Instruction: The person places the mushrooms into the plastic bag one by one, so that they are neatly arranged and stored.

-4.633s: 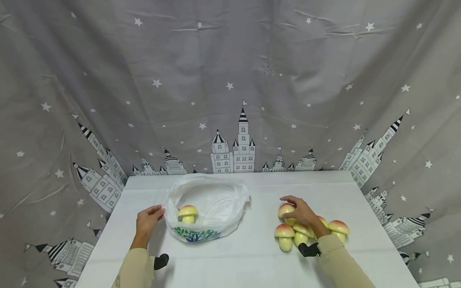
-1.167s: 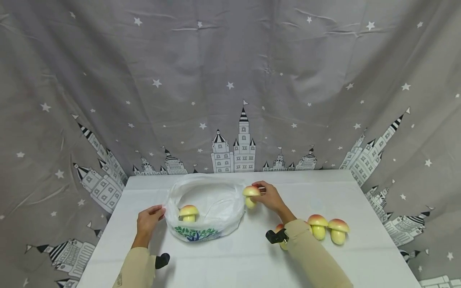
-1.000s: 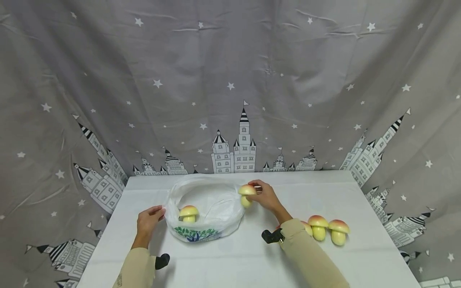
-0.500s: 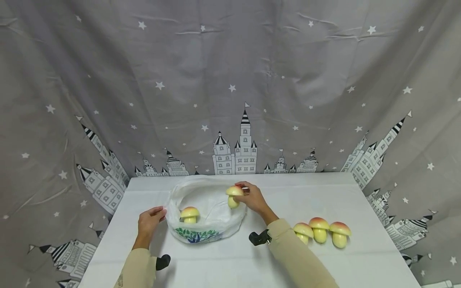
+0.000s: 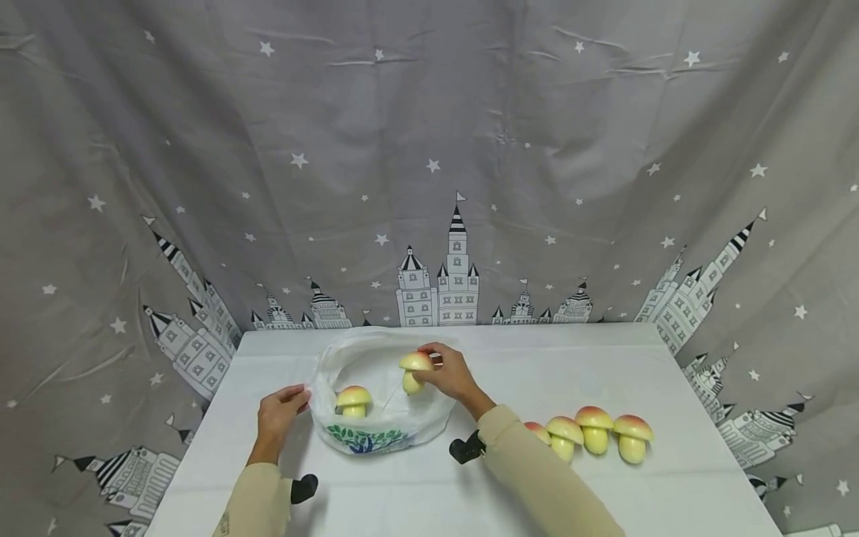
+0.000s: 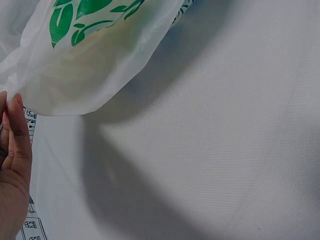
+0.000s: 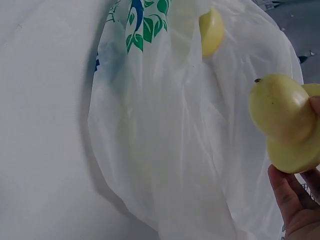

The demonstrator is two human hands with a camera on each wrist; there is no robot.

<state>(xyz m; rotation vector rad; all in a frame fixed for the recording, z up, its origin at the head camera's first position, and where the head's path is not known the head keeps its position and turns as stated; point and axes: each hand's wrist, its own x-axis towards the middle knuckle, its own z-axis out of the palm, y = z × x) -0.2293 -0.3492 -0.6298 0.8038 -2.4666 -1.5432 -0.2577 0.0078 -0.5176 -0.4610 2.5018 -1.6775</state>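
Observation:
A white plastic bag (image 5: 429, 429) with a green and blue tree print lies on the table with its mouth spread wide. At its left rim my left hand (image 5: 278, 414) pinches the plastic between thumb and fingers, as the left wrist view also shows. One yellow toy mushroom (image 5: 353, 399) with a reddish cap sits inside the bag. Over the bag's opening, my right hand (image 5: 452, 373) grips a second toy mushroom (image 5: 412, 371) by its cap, stem pointing down. In the right wrist view this held mushroom (image 7: 282, 107) appears above the bag's inner wall.
Several more toy mushrooms (image 5: 595, 429) stand in a row at the right of the white table (image 5: 429, 500); the right sleeve (image 5: 530, 470) partly covers the leftmost. Behind the table hangs a grey curtain (image 5: 429, 112) printed with castles and stars.
My right hand has taken a mushroom from the group on the right and carried it left, past the bag's right rim to above its opening. My left hand stays at the left rim.

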